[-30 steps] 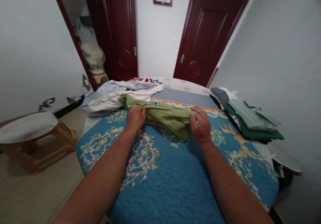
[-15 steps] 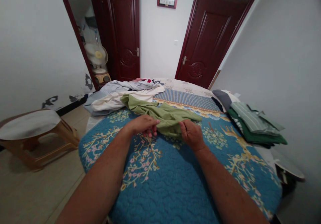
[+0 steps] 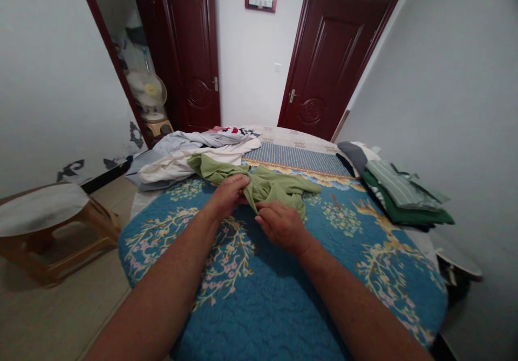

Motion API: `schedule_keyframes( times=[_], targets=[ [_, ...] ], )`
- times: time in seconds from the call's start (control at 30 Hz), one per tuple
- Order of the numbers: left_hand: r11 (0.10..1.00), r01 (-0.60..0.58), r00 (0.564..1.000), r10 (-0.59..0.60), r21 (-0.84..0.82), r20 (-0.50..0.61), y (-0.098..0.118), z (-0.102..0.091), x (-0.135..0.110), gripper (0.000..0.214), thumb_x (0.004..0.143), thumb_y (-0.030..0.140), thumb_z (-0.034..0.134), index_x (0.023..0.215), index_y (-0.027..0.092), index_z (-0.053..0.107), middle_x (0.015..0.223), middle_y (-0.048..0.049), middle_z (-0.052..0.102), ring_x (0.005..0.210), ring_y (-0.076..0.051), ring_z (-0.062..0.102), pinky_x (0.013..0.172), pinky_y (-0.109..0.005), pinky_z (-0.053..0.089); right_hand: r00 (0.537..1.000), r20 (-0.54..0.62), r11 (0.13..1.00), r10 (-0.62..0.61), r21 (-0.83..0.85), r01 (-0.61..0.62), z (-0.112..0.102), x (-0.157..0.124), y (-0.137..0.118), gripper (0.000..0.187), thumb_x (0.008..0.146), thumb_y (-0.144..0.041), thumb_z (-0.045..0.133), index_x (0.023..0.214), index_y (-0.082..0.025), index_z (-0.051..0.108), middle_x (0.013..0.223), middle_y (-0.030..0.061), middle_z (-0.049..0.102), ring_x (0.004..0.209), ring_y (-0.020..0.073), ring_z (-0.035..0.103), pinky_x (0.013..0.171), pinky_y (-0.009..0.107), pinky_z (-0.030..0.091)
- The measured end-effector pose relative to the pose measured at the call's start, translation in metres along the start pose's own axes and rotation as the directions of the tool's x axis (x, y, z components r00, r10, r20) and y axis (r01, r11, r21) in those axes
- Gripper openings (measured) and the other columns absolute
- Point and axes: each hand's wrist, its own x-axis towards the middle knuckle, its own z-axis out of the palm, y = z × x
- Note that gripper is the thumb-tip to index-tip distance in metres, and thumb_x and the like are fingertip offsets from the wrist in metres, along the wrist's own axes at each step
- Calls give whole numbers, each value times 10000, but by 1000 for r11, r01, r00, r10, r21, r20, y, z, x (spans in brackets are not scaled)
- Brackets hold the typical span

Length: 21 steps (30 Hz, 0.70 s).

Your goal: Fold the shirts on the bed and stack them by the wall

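A crumpled green garment lies across the middle of the table, its near edge lifted a little. On its left side, my left hand is closed on a fold, thumb on top and the other fingers mostly hidden under the cloth. Close by to the right, my right hand pinches the garment's near edge. The exact kind of garment cannot be made out from its folds.
The round table has a blue flowered cover. Loose white and grey clothes are heaped at the back left. Folded clothes are stacked at the right edge. A stool stands on the left.
My right hand has moved left along the garment, nearer to my left hand. My left hand has shifted slightly up and left and now grips a fold. The view has turned slightly.
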Motion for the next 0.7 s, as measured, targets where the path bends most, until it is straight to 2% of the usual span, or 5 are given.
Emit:
schedule_keyframes(
  times=[0.3,0.43,0.53,0.6,0.7],
  targets=[
    [845,-274,940,133,-459,-315,41,-50,-3,340,999,440,570,1102,161,734,1094,-117,798,1199,-324,734,1040,-509,619,940,-239,970,242,38,-240,6,-17,42,336,1033,-208,513,1340,-219,647,1319,127,727,1291,235,666,1129,418,545],
    [823,-234,960,110,-518,-259,45,-70,-19,592,1035,688,487,1201,172,723,1149,-132,800,1260,-364,702,1053,-561,605,792,-249,788,557,-143,-599,2,-39,88,560,926,-239,607,1482,-170,585,1522,209,592,1365,323,597,1093,491,542],
    [826,-237,962,125,-511,-244,43,-76,-26,724,987,787,496,1250,151,720,1127,-147,810,1283,-401,688,1059,-582,596,676,-206,660,707,-151,-736,-3,-51,112,385,862,-251,648,1235,-193,726,1236,173,736,1139,309,683,960,427,558],
    [826,-261,949,122,-501,-292,42,-79,-25,507,1007,593,586,1204,147,727,1078,-126,822,1238,-380,716,1064,-551,601,588,-208,605,782,24,-796,-10,-53,123,123,855,-278,638,903,-218,734,891,96,738,917,263,684,831,360,544],
    [824,-313,913,124,-473,-388,44,-86,-16,286,953,356,625,1089,126,725,984,-100,826,1091,-327,767,1058,-506,610,434,-196,473,879,468,-746,-29,-52,137,234,858,-380,630,674,-244,581,595,-12,551,604,178,536,593,290,461]
  ],
)
